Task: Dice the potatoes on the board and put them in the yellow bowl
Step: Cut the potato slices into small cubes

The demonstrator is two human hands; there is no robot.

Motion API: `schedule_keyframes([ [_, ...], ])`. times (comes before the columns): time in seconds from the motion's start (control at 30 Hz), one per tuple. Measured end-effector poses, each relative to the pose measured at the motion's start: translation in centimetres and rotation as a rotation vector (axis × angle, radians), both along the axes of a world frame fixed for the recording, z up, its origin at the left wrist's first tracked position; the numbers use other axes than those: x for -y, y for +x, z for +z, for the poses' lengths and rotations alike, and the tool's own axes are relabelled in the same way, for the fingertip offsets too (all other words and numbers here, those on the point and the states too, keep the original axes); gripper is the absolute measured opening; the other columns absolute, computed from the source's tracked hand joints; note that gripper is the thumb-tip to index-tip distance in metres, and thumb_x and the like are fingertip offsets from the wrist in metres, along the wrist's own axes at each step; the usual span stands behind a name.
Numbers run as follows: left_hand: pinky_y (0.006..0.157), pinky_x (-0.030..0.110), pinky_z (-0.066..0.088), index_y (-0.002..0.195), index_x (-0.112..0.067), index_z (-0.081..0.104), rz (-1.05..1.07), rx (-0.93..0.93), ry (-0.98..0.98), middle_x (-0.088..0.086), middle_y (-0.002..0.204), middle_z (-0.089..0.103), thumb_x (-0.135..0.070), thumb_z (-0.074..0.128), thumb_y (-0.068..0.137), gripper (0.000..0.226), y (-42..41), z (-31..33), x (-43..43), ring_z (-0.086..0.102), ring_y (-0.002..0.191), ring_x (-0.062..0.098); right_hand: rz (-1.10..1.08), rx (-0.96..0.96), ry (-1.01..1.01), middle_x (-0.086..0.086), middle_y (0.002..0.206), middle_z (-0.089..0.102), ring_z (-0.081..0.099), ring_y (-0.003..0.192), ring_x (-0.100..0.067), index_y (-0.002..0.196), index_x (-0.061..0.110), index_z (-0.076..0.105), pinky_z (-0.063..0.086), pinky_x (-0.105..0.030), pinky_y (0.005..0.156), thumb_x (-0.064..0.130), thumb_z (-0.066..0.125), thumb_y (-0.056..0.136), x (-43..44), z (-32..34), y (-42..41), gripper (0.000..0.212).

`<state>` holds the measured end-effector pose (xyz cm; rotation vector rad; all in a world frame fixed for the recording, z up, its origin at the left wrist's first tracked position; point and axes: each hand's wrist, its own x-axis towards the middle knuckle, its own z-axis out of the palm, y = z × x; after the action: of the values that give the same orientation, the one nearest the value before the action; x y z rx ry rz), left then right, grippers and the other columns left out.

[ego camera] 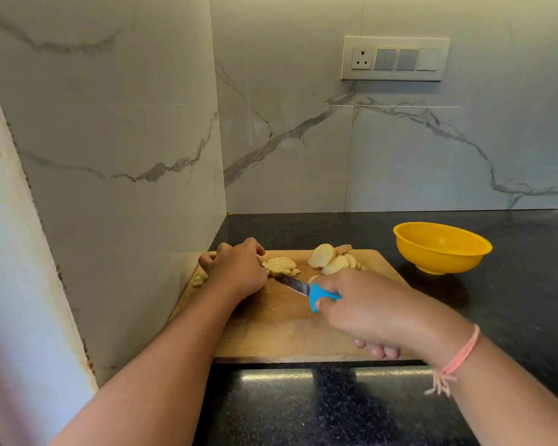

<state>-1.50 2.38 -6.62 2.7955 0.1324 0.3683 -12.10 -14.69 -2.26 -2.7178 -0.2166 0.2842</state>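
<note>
A wooden cutting board [271, 329] lies on the black counter. My left hand [236, 268] sits at the board's far left with curled fingers holding a stack of potato slices [281, 264]. My right hand [368, 307] grips the blue handle of a knife [306, 289]; the blade points left, its tip at the held slices. More potato slices [332, 259] lie at the board's far right edge. A few small diced pieces [199, 280] lie off the board's left side. The yellow bowl [442, 249] stands to the right of the board, and I see nothing in it.
Marble walls meet in a corner just left of and behind the board. A switch panel [395, 58] is mounted on the back wall. The black counter [512, 284] extends to the right and toward me, where its front edge reflects light.
</note>
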Motion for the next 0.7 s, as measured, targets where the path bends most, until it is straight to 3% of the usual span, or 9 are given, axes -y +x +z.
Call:
schedule_keyframes([
  [0.3, 0.093, 0.04, 0.026, 0.111, -0.036, 0.061, -0.015, -0.059, 0.038, -0.005, 0.115, 0.06, -0.051, 0.056, 0.09, 0.026, -0.1, 0.7, -0.1, 0.035, 0.124, 0.019, -0.011, 0.101, 0.225, -0.008, 0.06, 0.052, 0.043, 0.032, -0.011, 0.146, 0.03, 0.031, 0.033, -0.014, 0.032, 0.017, 0.038, 0.098, 0.7, 3.9, 4.7, 0.05],
  [0.5, 0.086, 0.037, 0.023, 0.104, -0.036, 0.062, -0.033, -0.029, 0.071, -0.01, 0.109, 0.061, -0.053, 0.054, 0.09, 0.023, 0.2, 0.8, -0.6, 0.038, 0.119, 0.017, -0.033, 0.18, 0.288, -0.005, 0.06, 0.052, 0.045, 0.036, -0.009, 0.145, 0.025, 0.034, 0.035, -0.013, 0.033, 0.02, 0.037, 0.097, 0.0, 1.2, 7.4, 0.048],
  [0.7, 0.097, 0.043, 0.032, 0.086, -0.038, 0.056, -0.03, -0.043, 0.011, -0.011, 0.103, 0.065, -0.042, 0.054, 0.094, 0.008, 1.1, 0.7, -1.2, 0.051, 0.11, 0.015, -0.07, 0.278, 0.312, -0.004, 0.061, 0.056, 0.048, 0.04, -0.011, 0.145, 0.026, 0.034, 0.04, -0.016, 0.036, 0.024, 0.038, 0.097, 1.1, -0.4, 7.8, 0.048],
])
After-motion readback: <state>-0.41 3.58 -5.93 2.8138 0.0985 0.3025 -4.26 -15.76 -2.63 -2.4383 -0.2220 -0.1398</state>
